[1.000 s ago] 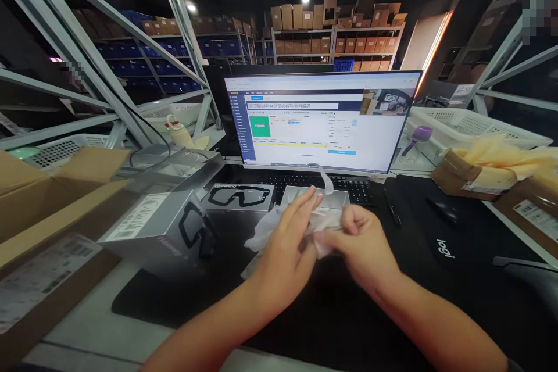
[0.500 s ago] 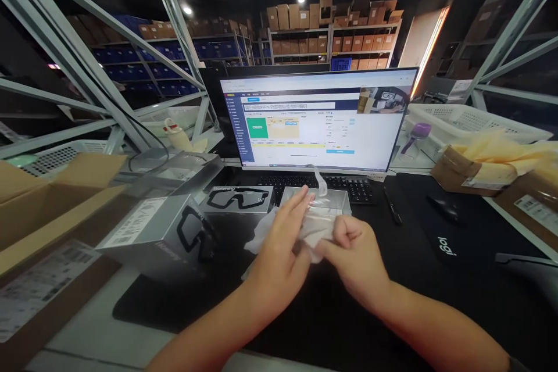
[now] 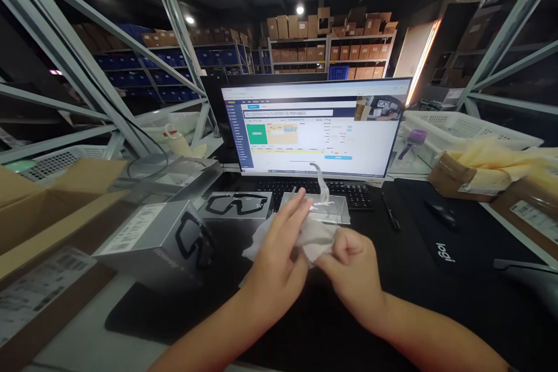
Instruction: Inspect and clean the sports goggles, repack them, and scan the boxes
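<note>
Both my hands work a white cloth pouch (image 3: pixel 314 240) over the black desk mat (image 3: pixel 427 279). My left hand (image 3: pixel 279 256) lies on the pouch with its fingers stretched forward, fingertips near a clear plastic tray (image 3: pixel 320 207). My right hand (image 3: pixel 351 270) is closed, pinching the pouch's right edge. A silver box printed with goggles (image 3: pixel 159 238) stands left of my hands, and a flat goggle-printed card (image 3: pixel 235 204) lies behind it.
A monitor (image 3: pixel 311 128) and a keyboard (image 3: pixel 344 189) stand behind the tray. A mouse (image 3: pixel 440 213) and a pen (image 3: pixel 390 211) lie at the right. Cardboard boxes (image 3: pixel 47 215) sit at the left, brown parcels (image 3: pixel 488 180) at the right. Metal shelf struts frame both sides.
The view has tilted upward slightly. My hands stay together on the pouch; the left fingers have slid a little forward over it.
</note>
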### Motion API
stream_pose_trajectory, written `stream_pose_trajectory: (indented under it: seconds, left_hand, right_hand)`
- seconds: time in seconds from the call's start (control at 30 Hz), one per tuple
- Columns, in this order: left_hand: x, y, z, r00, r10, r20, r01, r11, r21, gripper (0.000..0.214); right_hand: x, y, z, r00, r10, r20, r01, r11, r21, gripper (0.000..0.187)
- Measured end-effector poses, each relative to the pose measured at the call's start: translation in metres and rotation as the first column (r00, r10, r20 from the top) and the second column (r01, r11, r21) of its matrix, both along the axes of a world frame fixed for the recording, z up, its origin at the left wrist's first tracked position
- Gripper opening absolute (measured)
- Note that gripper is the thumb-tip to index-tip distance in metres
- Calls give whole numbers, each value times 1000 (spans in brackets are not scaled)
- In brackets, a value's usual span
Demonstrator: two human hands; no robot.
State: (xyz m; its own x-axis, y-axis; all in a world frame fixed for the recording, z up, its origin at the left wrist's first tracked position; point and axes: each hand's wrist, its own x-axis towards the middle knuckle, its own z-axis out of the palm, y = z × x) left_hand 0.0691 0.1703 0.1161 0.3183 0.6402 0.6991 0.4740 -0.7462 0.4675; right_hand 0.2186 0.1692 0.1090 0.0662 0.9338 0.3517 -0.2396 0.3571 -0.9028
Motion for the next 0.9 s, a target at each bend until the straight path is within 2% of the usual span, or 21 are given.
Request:
stream_pose_trajectory:
  seconds: [0.1, 0.2, 0.3, 0.37, 0.47, 0.53, 0.6, 0.67, 0.73, 0.8, 0.87, 0.9]
  left_hand:
    - [1, -2, -1, 999, -17, 30, 18, 999, -35, 77]
    - [-1, -6, 3, 998, -59, -30, 57, 996, -74, 72]
    - [-5, -7, 9, 977, -144, -156, 120, 980, -158, 75]
    - [-7, -3, 10, 968, -169, -186, 134, 973, -187, 77]
    - [-7, 6, 5, 991, -73, -111, 63, 994, -93, 70]
    - [-4, 9, 1, 999, 10, -40, -10, 1000, -17, 65]
    - [-2, 9, -2, 999, 47, -1, -47, 999, 13, 62]
    - [0, 8, -4, 999, 50, 20, -51, 999, 6, 64]
    - [0, 7, -4, 998, 46, 40, -45, 999, -19, 66]
    - [-2, 7, -3, 998, 28, 48, -26, 999, -42, 67]
    - [-6, 8, 0, 1000, -10, 13, 11, 998, -58, 66]
    - [-8, 8, 3, 999, -31, -20, 30, 997, -69, 66]
  right_hand:
    - [2, 0, 3, 999, 28, 39, -28, 999, -16, 47]
    - [17, 8, 17, 978, 169, -125, -185, 974, -129, 59]
    - [31, 17, 29, 931, 200, -305, -266, 945, -191, 69]
    - [35, 21, 32, 918, 185, -352, -264, 945, -193, 71]
    - [30, 21, 26, 924, 123, -361, -177, 977, -121, 68]
    - [20, 17, 16, 949, 47, -312, -69, 996, -60, 64]
    - [10, 9, 4, 986, -44, -162, 46, 999, 3, 59]
    - [0, 1, -7, 988, -152, 30, 148, 981, 125, 54]
    - [-5, -5, -13, 961, -240, 138, 198, 944, 266, 52]
    - [-5, -6, -10, 964, -209, 164, 159, 949, 271, 54]
    - [1, -2, -1, 992, -46, 117, 32, 993, 114, 60]
    - [7, 1, 5, 997, 48, 52, -49, 999, 13, 64]
